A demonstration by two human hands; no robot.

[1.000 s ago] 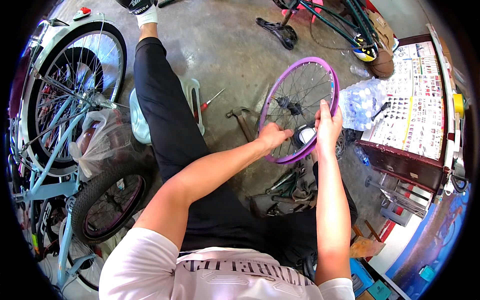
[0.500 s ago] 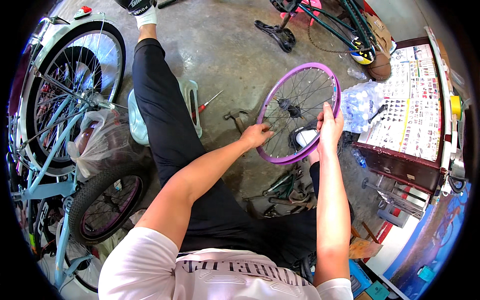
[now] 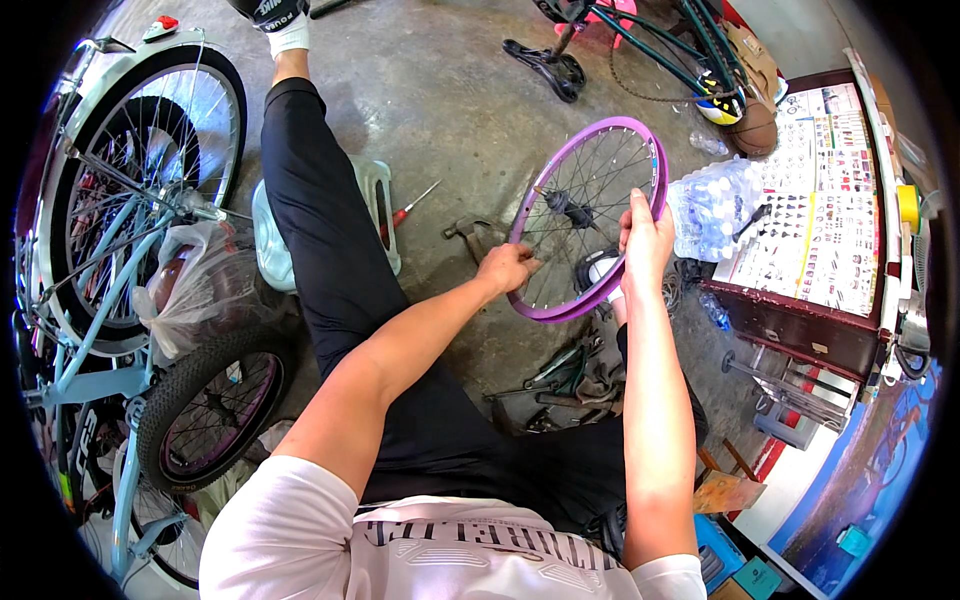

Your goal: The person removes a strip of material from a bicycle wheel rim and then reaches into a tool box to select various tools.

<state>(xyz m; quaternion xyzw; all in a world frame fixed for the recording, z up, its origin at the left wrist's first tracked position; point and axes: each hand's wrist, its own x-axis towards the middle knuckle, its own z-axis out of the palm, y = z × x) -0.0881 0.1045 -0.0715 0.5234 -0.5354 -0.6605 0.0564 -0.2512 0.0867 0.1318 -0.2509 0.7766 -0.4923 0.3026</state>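
Note:
Between my hands is a tyreless bicycle wheel (image 3: 556,314) with a purple rim, dark spokes and a black hub (image 3: 568,208). It is held tilted above the floor, in front of my bent right leg. My left hand (image 3: 508,268) is closed at the rim's near left side, fingers curled in by the spokes. At the rim's right side, my right hand (image 3: 645,238) grips with its fingers up along the edge; part of its grip is hidden behind the hand. A hammer (image 3: 468,236) lies on the floor just left of the wheel.
A red-handled screwdriver (image 3: 402,214) lies by a pale plastic stool (image 3: 385,190) under my left leg. Several hand tools (image 3: 565,375) lie between my legs. Bicycles and a loose knobbly tyre (image 3: 165,420) stand left. Bottled water (image 3: 715,205) and a chart-topped cabinet (image 3: 790,325) stand right.
The wheel has tilted further and shifted slightly left and away. My right hand has moved left with its side of the rim. My left hand has stayed nearly in place.

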